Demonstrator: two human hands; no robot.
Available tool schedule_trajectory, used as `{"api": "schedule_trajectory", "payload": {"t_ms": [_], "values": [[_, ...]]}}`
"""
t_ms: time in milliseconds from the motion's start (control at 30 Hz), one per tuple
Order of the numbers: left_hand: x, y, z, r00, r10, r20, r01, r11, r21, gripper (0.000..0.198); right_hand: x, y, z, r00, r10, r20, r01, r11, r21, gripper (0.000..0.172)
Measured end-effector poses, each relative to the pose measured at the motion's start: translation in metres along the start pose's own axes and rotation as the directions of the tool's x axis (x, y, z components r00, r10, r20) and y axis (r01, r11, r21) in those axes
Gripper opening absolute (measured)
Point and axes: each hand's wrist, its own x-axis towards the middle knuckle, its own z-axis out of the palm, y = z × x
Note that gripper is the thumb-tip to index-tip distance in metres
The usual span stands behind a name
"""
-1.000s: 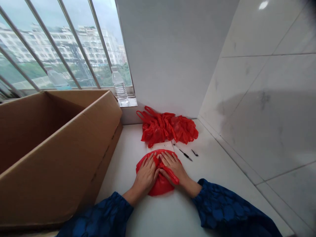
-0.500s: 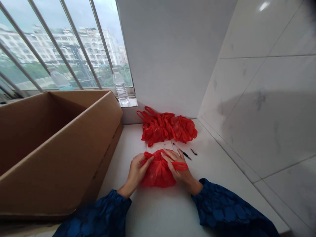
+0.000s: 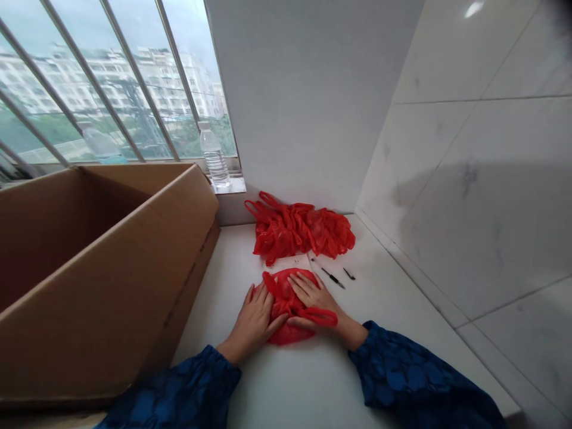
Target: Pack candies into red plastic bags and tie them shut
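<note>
A red plastic bag (image 3: 290, 337) with loop handles lies bunched on the white table (image 3: 286, 387). My left hand (image 3: 254, 319) rests along its left side with fingers stretched out flat. On the right side, my right hand (image 3: 315, 298) presses the bag with its fingers spread, and one red handle loop lies across the back of that hand near the thumb. The other handle stands up beside the left fingertips. What is inside the bag cannot be made out.
Behind lies a heap of red plastic bags (image 3: 304, 229), with a sheet of paper (image 3: 292, 262) before it. A black pen (image 3: 333, 277) and its cap (image 3: 349, 274) lie to the right. A large cardboard box (image 3: 147, 256) stands left; a plastic bottle (image 3: 215, 158) is on the sill.
My left hand has let go of the bag's handle and flattened onto its side. My right hand has slid down with the thumb lower. The bag looks flatter.
</note>
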Motion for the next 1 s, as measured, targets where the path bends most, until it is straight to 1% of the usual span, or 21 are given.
{"api": "schedule_trajectory", "payload": {"t_ms": [67, 167, 267, 333, 367, 400, 467, 500, 533, 567, 600, 633, 700, 733, 767, 800, 867, 933, 967, 1000], "values": [[0.000, -0.005, 0.008, 1.000, 0.023, 0.004, -0.023, 1.000, 0.015, 0.061, -0.001, 0.001, 0.005, 0.999, 0.015, 0.029, -0.015, 1.000, 0.009, 0.093], [0.000, -0.010, 0.014, 1.000, 0.027, 0.005, -0.027, 1.000, -0.002, 0.063, -0.002, 0.001, 0.011, 0.999, 0.029, 0.032, -0.029, 1.000, -0.007, 0.092], [0.000, -0.012, 0.012, 1.000, 0.024, 0.013, -0.024, 0.999, -0.033, 0.061, -0.002, 0.000, 0.013, 0.999, 0.033, -0.002, -0.033, 0.999, -0.033, 0.090], [0.000, -0.009, 0.006, 1.000, 0.023, 0.015, -0.023, 0.999, -0.041, 0.059, -0.002, -0.002, 0.007, 0.998, 0.022, -0.054, -0.024, 0.998, -0.050, 0.087], [0.000, -0.006, 0.000, 0.999, 0.029, 0.013, -0.028, 0.998, -0.047, 0.060, -0.001, -0.003, 0.002, 0.996, 0.010, -0.088, -0.015, 0.998, -0.056, 0.080], [0.001, -0.002, -0.006, 0.999, 0.043, 0.012, -0.042, 0.997, -0.061, 0.064, 0.000, -0.005, -0.005, 0.992, 0.004, -0.126, -0.012, 0.998, -0.057, 0.069], [0.003, 0.011, -0.020, 0.996, 0.087, -0.004, -0.087, 0.989, -0.115, 0.075, 0.005, -0.011, -0.022, 0.979, 0.018, -0.204, -0.023, 0.999, -0.026, 0.039], [0.005, 0.020, -0.027, 0.994, 0.107, -0.015, -0.108, 0.982, -0.153, 0.081, 0.008, -0.015, -0.032, 0.970, 0.044, -0.238, -0.040, 0.999, 0.018, 0.033], [0.008, 0.029, -0.033, 0.993, 0.111, -0.027, -0.114, 0.975, -0.190, 0.083, 0.011, -0.021, -0.042, 0.959, 0.084, -0.270, -0.064, 0.994, 0.084, 0.035], [0.012, 0.038, -0.038, 0.995, 0.095, -0.031, -0.100, 0.970, -0.220, 0.080, 0.015, -0.027, -0.051, 0.946, 0.136, -0.294, -0.088, 0.981, 0.170, 0.039], [0.016, 0.047, -0.042, 0.998, 0.064, -0.027, -0.068, 0.969, -0.239, 0.071, 0.017, -0.034, -0.061, 0.933, 0.192, -0.304, -0.107, 0.956, 0.273, 0.041], [0.021, 0.054, -0.046, 0.999, 0.031, -0.016, -0.034, 0.968, -0.247, 0.058, 0.019, -0.041, -0.070, 0.922, 0.243, -0.301, -0.117, 0.916, 0.383, 0.043], [0.028, 0.066, -0.058, 1.000, -0.008, 0.015, 0.012, 0.971, -0.240, 0.028, 0.019, -0.053, -0.089, 0.903, 0.322, -0.285, -0.107, 0.810, 0.577, 0.044], [0.030, 0.069, -0.067, 1.000, -0.008, 0.028, 0.014, 0.973, -0.232, 0.017, 0.016, -0.057, -0.098, 0.895, 0.347, -0.281, -0.090, 0.756, 0.648, 0.043], [0.029, 0.072, -0.080, 0.999, 0.002, 0.038, 0.007, 0.974, -0.226, 0.011, 0.012, -0.060, -0.106, 0.887, 0.366, -0.281, -0.069, 0.707, 0.704, 0.041], [0.027, 0.074, -0.097, 0.999, 0.010, 0.042, 0.000, 0.975, -0.224, 0.011, 0.006, -0.060, -0.114, 0.877, 0.384, -0.290, -0.042, 0.662, 0.749, 0.039], [0.013, 0.075, -0.139, 0.999, 0.008, 0.039, 0.000, 0.974, -0.226, 0.012, -0.009, -0.056, -0.125, 0.859, 0.406, -0.311, 0.026, 0.573, 0.819, 0.039], [-0.010, 0.072, -0.185, 1.000, -0.030, 0.010, 0.031, 0.953, -0.301, 0.010, -0.023, -0.049, -0.130, 0.857, 0.414, -0.306, 0.066, 0.501, 0.863, 0.044], [-0.025, 0.069, -0.206, 0.994, -0.106, -0.021, 0.090, 0.923, -0.374, 0.015, -0.030, -0.045, -0.129, 0.860, 0.422, -0.288, 0.058, 0.479, 0.876, 0.046], [-0.042, 0.066, -0.223, 0.968, -0.226, -0.105, 0.157, 0.881, -0.446, 0.022, -0.035, -0.042, -0.127, 0.866, 0.429, -0.257, 0.029, 0.469, 0.883, 0.047]]}}
